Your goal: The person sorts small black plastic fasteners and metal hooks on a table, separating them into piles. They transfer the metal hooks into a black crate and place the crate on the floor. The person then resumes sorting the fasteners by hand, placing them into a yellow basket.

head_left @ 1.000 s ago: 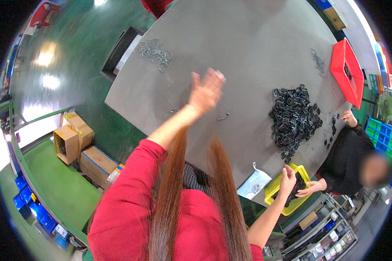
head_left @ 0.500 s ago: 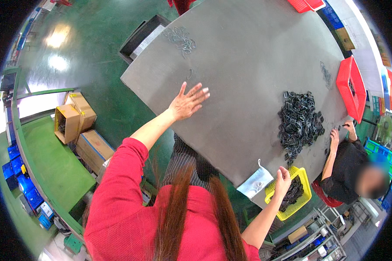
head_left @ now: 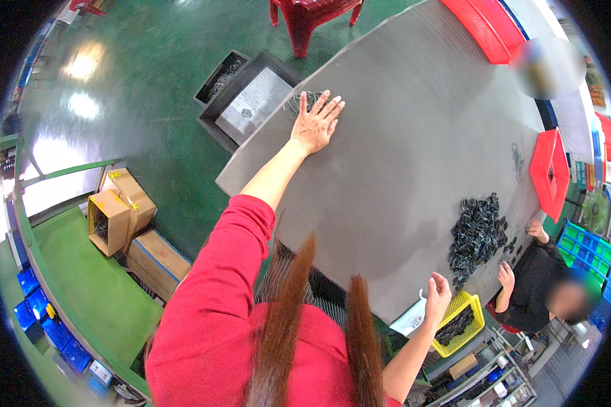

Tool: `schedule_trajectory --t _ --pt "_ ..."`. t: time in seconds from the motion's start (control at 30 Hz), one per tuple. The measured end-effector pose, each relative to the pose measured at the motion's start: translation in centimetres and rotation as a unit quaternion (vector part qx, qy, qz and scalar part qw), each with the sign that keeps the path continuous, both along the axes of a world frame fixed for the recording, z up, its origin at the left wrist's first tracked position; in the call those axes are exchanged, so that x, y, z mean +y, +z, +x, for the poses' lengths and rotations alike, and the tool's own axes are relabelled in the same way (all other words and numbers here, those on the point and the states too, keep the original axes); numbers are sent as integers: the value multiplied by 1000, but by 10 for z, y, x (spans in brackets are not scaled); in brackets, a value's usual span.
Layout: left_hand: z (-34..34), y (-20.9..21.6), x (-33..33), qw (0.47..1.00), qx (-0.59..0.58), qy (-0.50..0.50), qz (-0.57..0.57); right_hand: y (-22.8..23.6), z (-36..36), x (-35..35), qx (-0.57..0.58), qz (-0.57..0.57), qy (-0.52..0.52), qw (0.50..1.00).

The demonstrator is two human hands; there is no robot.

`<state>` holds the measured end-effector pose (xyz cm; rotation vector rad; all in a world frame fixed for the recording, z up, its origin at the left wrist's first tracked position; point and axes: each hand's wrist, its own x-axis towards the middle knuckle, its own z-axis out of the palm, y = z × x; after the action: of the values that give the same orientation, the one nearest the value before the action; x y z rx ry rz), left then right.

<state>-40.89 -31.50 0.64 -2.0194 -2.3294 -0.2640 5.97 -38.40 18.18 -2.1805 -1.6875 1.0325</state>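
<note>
My left hand [head_left: 313, 127] reaches to the far left edge of the grey table [head_left: 387, 136]. Its fingers are spread over a small heap of thin bent metal wire hooks [head_left: 294, 102], which it partly hides. My right hand [head_left: 438, 297] hovers near the front edge, its fingers loosely curved with nothing visible in them. Just beside it are a yellow basket [head_left: 480, 319] with black pieces inside and a pale pouch with a loop [head_left: 409, 317], partly covered by the hand. A pile of black metal clips [head_left: 478, 234] lies farther right.
Beyond the left table edge, dark bins [head_left: 251, 102] stand on the floor. A red stool [head_left: 304, 20] is behind them. A red basket [head_left: 548, 173] rests at the right edge, near a co-worker in black [head_left: 526, 292] handling small pieces. Cardboard boxes [head_left: 125, 210] sit at left.
My left hand has moved forward from bare table onto the wire hooks. My right hand has risen slightly beside the yellow basket. The view has shifted, and the co-worker's hands are farther apart.
</note>
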Motion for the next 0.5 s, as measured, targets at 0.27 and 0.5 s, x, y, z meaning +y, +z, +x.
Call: schedule_trajectory --t 0.27,0.5 --pt "-93 -9 -23 995 20 95 -14 2 -84 13 10 -8 38 999" --pt "-189 -30 -42 973 89 200 -69 9 -91 12 -8 -6 34 999"
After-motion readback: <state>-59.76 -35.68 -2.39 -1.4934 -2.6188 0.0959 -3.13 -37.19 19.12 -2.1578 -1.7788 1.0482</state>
